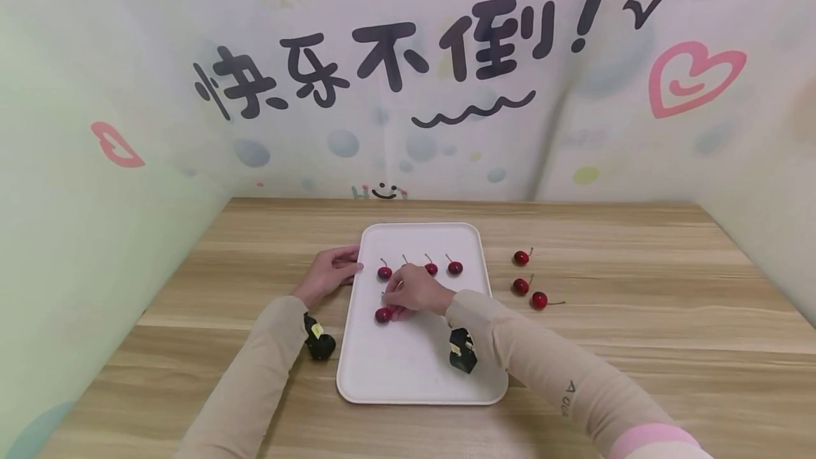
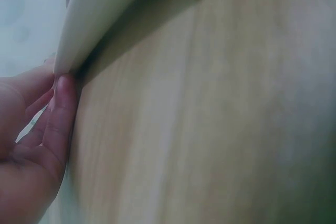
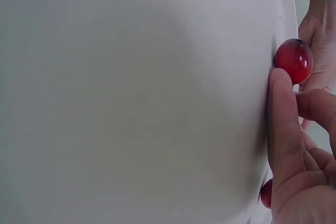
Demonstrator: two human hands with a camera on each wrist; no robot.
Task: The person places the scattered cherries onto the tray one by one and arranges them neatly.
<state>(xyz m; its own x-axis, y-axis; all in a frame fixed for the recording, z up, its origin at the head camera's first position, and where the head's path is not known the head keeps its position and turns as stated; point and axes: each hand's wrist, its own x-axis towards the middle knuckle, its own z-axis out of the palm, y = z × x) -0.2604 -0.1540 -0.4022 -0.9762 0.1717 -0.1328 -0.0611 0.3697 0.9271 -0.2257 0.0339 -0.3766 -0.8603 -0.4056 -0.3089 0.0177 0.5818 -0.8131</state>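
A white tray (image 1: pixel 421 374) lies on the table, its left rim between the thumb and fingers of my left hand (image 1: pixel 326 275); the left wrist view shows this hand (image 2: pixel 42 129) at the tray's edge (image 2: pixel 100 14). Over the tray, my right hand (image 1: pixel 417 290) has its fingertips on a red cherry (image 1: pixel 382 315). Up close, one extended finger touches that cherry (image 3: pixel 294 60) and another bends in beside it; the stem is mostly hidden. Beyond the hand is a row of cherries with stems, among them one at the left (image 1: pixel 384 273) and one at the right (image 1: pixel 455 268).
Three more cherries lie on the table right of the tray: a far one (image 1: pixel 521 258), a middle one (image 1: pixel 520 286) and a near one (image 1: pixel 538 300). A printed cloth (image 1: pixel 306 154) hangs behind the wooden table (image 1: pixel 637 289) and along its sides.
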